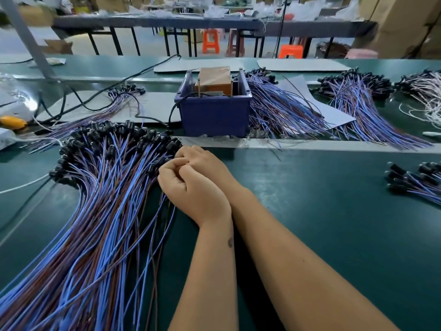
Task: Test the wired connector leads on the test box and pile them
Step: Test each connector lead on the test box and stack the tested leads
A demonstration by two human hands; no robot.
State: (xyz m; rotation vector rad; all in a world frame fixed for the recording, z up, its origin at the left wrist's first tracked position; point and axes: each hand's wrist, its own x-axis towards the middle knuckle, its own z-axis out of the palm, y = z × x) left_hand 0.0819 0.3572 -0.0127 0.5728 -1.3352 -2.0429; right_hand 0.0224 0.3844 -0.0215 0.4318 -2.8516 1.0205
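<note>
A big pile of connector leads (105,182), blue and brown wires with black connector heads, fans across the table's left half. My left hand (191,192) lies at the pile's right edge, fingers curled round leads whose wires run out beneath it. Just behind it, touching it, my right hand (202,157) curls its fingers at the black connector heads and seems to pinch one lead; the fingertips are hidden. The test box (214,115), a blue bin holding an orange unit (214,77) with two upright metal pins, stands behind the hands, apart from them.
More lead piles lie right of the box (281,111), further right (362,103), at the right edge (415,182) and back left (119,99). A black cable (148,118) runs into the box. A yellow tool (12,121) sits far left.
</note>
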